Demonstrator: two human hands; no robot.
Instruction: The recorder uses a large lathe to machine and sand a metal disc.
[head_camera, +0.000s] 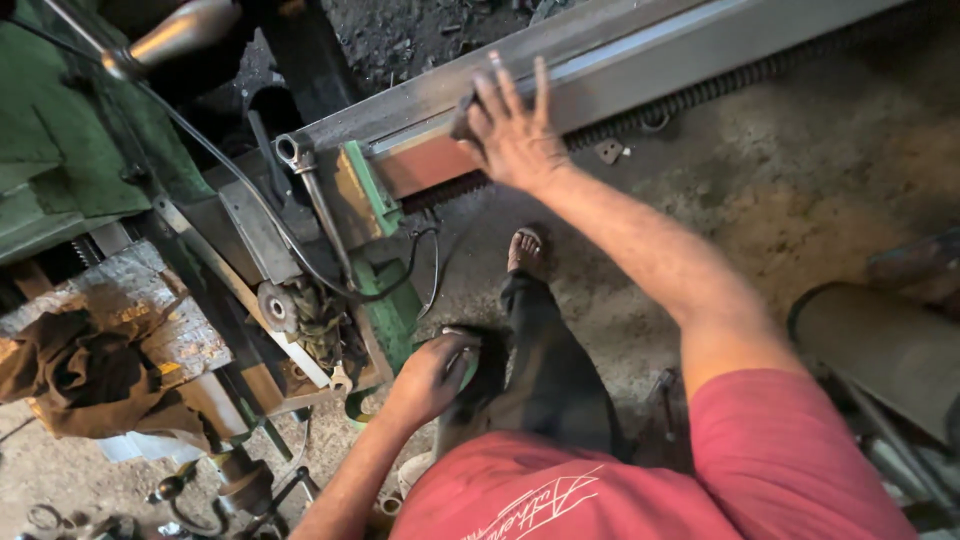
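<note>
My right hand (512, 125) reaches forward and presses a dark rag (463, 118) against the long grey metal bed rail (640, 50) of a lathe, fingers spread over the cloth. My left hand (432, 375) is low by my thigh, closed around a dark crumpled cloth (487, 368) near the green machine base (395, 310). My sandalled foot (527, 252) stands on the dirty floor below the rail.
A ring spanner (318, 200) leans on the machine. A brown rag (85, 375) lies on a worn block at left. A black cable (230, 170) crosses the machine. A lead screw (700, 95) runs under the rail. A large grey pipe (880, 345) lies at right.
</note>
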